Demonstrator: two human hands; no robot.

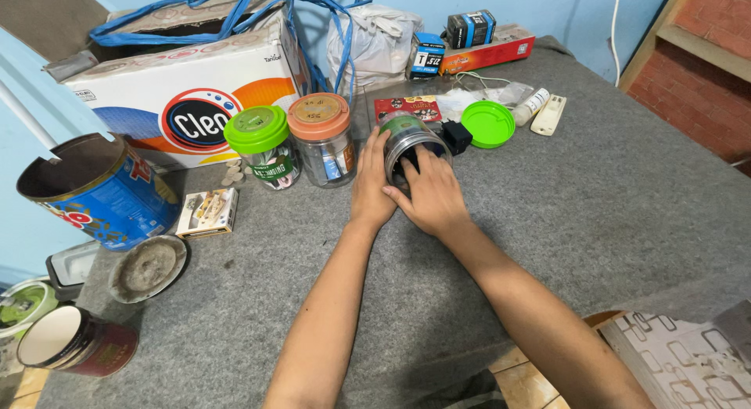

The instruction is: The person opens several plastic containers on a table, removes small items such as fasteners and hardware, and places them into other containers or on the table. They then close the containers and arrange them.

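The open jar (407, 147) lies tilted on the desk (594, 213), probably light, stiff and slippery. Left hand (371, 183) fingers clasp its side; right hand (429, 194) fingers reach inside.

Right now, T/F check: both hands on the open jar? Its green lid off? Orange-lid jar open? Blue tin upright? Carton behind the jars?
1. Both hands are on the open jar: true, left hand at its side, right hand with fingers at its mouth.
2. The loose green lid lies on the grey mat right of that jar: true.
3. The orange-lidded jar is open: false, its lid is on.
4. The blue tin stands upright: false, it lies on its side.
5. The white carton sits behind the jars: true.
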